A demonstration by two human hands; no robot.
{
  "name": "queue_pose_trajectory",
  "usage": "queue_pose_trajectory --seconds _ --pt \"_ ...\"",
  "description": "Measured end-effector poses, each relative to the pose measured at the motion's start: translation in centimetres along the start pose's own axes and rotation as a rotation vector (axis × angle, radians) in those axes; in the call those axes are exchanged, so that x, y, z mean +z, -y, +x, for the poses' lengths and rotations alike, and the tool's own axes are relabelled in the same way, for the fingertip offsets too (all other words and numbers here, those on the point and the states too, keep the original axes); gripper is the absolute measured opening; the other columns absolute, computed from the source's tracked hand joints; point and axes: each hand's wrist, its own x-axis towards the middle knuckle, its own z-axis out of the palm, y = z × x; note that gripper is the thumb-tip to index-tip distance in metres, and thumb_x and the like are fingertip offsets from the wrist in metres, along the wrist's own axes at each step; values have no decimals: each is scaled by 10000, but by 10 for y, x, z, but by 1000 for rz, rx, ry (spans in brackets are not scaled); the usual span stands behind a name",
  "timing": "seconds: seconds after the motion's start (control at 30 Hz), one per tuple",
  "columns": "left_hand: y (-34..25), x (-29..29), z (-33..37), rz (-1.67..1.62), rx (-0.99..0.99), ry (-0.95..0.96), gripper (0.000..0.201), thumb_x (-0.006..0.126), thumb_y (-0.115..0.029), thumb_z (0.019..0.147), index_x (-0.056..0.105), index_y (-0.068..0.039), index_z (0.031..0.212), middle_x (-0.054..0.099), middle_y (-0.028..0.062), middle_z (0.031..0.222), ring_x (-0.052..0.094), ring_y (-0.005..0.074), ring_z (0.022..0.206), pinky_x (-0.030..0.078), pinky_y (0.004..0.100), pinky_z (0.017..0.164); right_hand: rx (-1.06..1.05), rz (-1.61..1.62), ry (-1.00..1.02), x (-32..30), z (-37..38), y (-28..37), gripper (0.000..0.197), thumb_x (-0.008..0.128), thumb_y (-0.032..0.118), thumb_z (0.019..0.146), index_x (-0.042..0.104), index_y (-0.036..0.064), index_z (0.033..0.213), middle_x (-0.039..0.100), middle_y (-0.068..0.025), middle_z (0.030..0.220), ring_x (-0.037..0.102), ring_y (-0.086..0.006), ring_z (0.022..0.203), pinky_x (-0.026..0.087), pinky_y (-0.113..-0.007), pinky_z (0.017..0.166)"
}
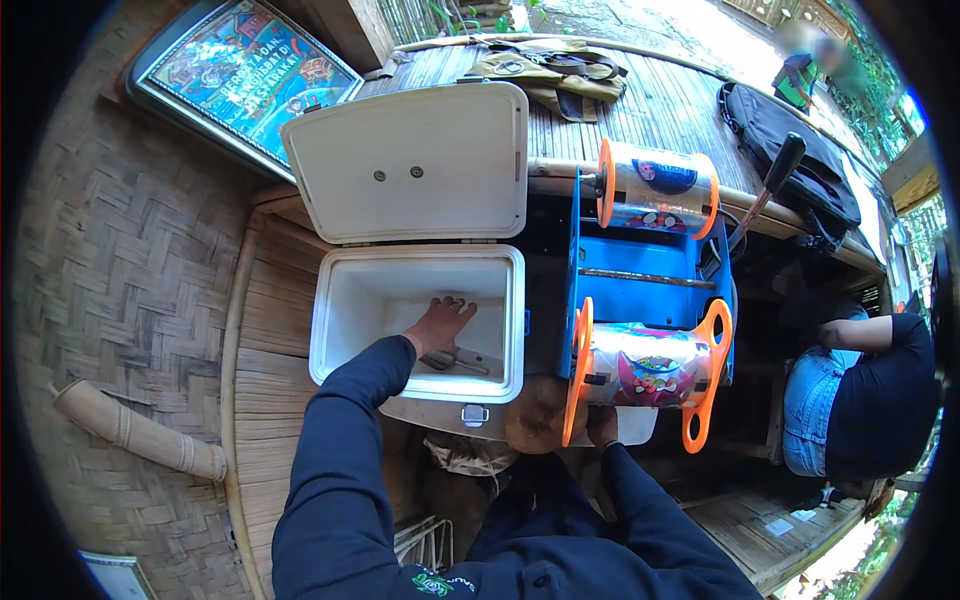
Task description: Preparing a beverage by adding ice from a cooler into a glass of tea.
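Observation:
My left hand (443, 322) reaches down into the white cooler box (420, 391), its fingers spread and holding nothing. Metal utensils (458, 362), one like a scoop, lie on the box's floor just below that hand. The hinged lid (410, 165) stands raised behind the box. To the right is a blue cup-sealing machine (640, 262) with a lever. It carries an upper film roll (660, 188) and a lower film roll (652, 368), both between orange end discs. Below the lower roll, my right hand (603, 426) is at a pale flat panel (634, 427); its fingers are hidden.
A round brown wooden piece (540, 415) sits between box and machine. On the slatted bamboo surface behind lie a tan bag (560, 75) and a black bag (790, 150). A framed picture (250, 70) leans at left. Another person (865, 390) is close at the right.

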Motion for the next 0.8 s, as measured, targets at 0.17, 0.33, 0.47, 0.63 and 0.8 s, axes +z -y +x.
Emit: queue_pose_trajectory --seconds 0.17,0.33,0.47,0.63,0.8 --pt "-6 -16 -13 -40 -28 -7 1022 869 -340 579 357 -61 1418 529 245 1300 494 415 1211 415 534 967 61 -64 48 -8 1 16 286 579 174 911 595 -7 1133 620 -275 1118 567 -449 1092 472 -467 896" --pt "-8 -37 -34 -123 -107 -101 998 858 -325 584 358 -29 1396 527 271 1278 498 433 1201 428 530 959 136 -159 156 -10 5 26 302 543 171 935 557 -15 1173 590 -273 1158 558 -454 1091 462 -477 912" --pt "-9 -53 -47 -252 -151 -331 953 834 -303 597 365 -3 1371 533 289 1241 534 457 1139 458 525 930 39 -215 66 4 3 -13 308 549 166 930 540 -16 1179 585 -271 1168 559 -450 1096 465 -474 918" --pt "-9 -83 -97 -426 -284 -429 933 831 -287 605 368 3 1361 548 260 1223 554 438 1113 464 511 941 -11 -198 73 15 4 -24 358 565 164 911 505 -9 1218 603 -261 1160 589 -407 1082 482 -451 907" --pt "-17 -116 -110 -611 -321 -742 901 864 -282 609 393 -2 1325 556 215 1216 571 390 1105 470 471 955 264 -118 80 5 6 -95 488 667 199 856 478 -17 1250 668 -187 1044 680 -302 868 552 -365 690"
